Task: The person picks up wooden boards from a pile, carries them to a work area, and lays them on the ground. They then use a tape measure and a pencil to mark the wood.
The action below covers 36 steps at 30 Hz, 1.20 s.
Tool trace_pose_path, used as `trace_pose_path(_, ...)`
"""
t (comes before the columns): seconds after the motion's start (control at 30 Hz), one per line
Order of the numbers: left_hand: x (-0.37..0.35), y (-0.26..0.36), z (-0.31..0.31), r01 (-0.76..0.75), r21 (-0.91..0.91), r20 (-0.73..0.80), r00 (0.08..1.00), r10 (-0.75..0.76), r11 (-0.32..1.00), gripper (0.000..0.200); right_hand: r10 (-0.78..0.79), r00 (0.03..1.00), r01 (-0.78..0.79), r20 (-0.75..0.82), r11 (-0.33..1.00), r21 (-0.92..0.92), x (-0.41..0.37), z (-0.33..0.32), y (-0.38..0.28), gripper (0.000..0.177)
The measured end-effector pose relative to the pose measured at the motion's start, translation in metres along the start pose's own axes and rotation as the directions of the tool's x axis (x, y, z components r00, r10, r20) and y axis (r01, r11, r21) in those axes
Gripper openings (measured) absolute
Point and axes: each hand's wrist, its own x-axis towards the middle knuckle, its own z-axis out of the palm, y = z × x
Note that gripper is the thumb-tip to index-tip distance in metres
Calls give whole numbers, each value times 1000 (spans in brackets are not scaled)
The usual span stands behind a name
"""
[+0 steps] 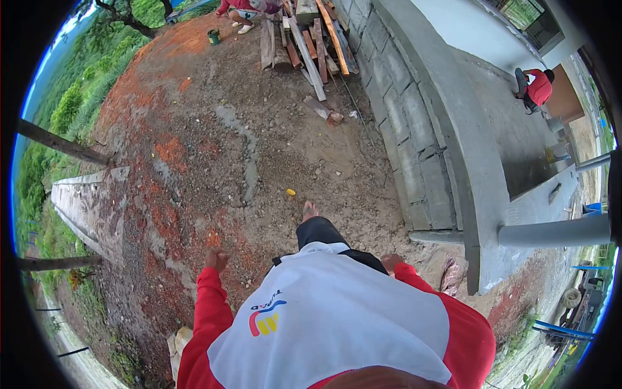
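Note:
My left hand [216, 259] hangs low at my left side, past the red sleeve cuff, above the gravelly ground. Its fingers look loosely bent and apart, and nothing shows in it. My right hand [391, 261] is at my right hip, partly hidden by the sleeve and shirt; its fingers do not show clearly. I wear a white shirt [337, 318] with red sleeves and dark trousers [321, 233]. One bare foot [310, 211] is forward on the dirt. Neither hand visibly touches any object.
A concrete block wall [405, 129] and raised slab edge run along the right. Ahead lies a pile of timber [314, 48]. One person [246, 13] is beyond, near a dark bucket [214, 37]; another person [536, 87] crouches on the raised floor. Posts [61, 142] stand left.

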Motion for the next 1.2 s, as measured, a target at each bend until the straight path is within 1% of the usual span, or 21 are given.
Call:
trace_pose_path(0.03,-7,34,20,-132,216,39,991,127,967,19,49,999,-50,-10,998,-42,7,-8,-27,47)
trace_pose_path(0.07,21,44,23,-186,233,92,981,169,955,21,95,995,-97,-23,992,-84,21,-18,-51,46)
trace_pose_path(0.13,72,66,34,-297,249,198,947,251,922,26,-59,997,72,57,963,-260,83,-33,-69,41)
trace_pose_path(0.2,85,91,69,77,-134,320,947,-31,988,24,-413,901,407,133,698,-590,176,-41,-73,34)
trace_pose_path(0.23,124,102,65,219,-270,577,816,-25,938,23,-572,803,495,166,484,-722,222,-46,-75,31)
trace_pose_path(0.27,118,109,82,332,-222,533,829,-171,917,23,-700,693,512,174,308,-802,269,-55,-79,29)
trace_pose_path(0.33,115,106,102,392,-114,402,859,-318,913,24,-390,920,331,-32,820,-467,279,-103,-169,38)
trace_pose_path(0.37,122,109,113,334,-38,332,893,-303,942,25,-207,969,171,-132,955,-243,273,-131,-225,43)
trace_pose_path(0.4,116,119,128,239,60,298,922,-246,969,26,-266,942,181,-205,916,-357,246,-163,-287,48)
trace_pose_path(0.47,80,156,177,63,277,226,966,-129,959,27,-271,926,241,-263,960,-141,237,-209,-359,54)
trace_pose_path(0.57,124,183,186,265,-65,241,940,-242,962,22,-304,903,254,-305,948,-192,273,-254,-419,53)
trace_pose_path(0.67,159,224,199,391,-110,302,889,-344,914,17,-178,949,169,-258,984,-58,310,-276,-452,52)
trace_pose_path(0.77,197,269,214,414,-127,413,848,-332,901,19,-216,934,193,-284,975,-107,416,-251,-403,49)
trace_pose_path(0.8,226,275,210,413,-152,403,855,-325,898,21,-236,929,165,-285,954,-251,402,-254,-436,45)
trace_pose_path(0.83,254,283,209,411,-177,394,862,-319,894,22,-255,924,131,-286,912,-389,374,-258,-483,41)
trace_pose_path(0.87,273,295,213,466,-188,416,835,-360,865,22,-357,934,245,2,637,-731,405,-238,-450,39)
trace_pose_path(0.9,292,312,217,519,-194,437,805,-401,832,22,-425,857,416,290,242,-876,438,-218,-414,39)
trace_pose_path(0.93,312,327,219,571,-197,459,772,-439,797,22,-228,973,208,23,836,-508,421,-211,-430,47)
trace_pose_path(1.03,329,402,272,410,-182,178,908,-380,894,16,-125,992,97,-25,869,-486,471,-183,-419,55)
trace_pose_path(1.17,420,482,303,388,-156,271,901,-338,908,10,-87,988,52,-126,964,-259,505,-200,-511,47)
trace_pose_path(1.2,435,511,312,102,145,281,949,-139,984,11,-54,985,22,-165,982,-189,519,-207,-537,43)
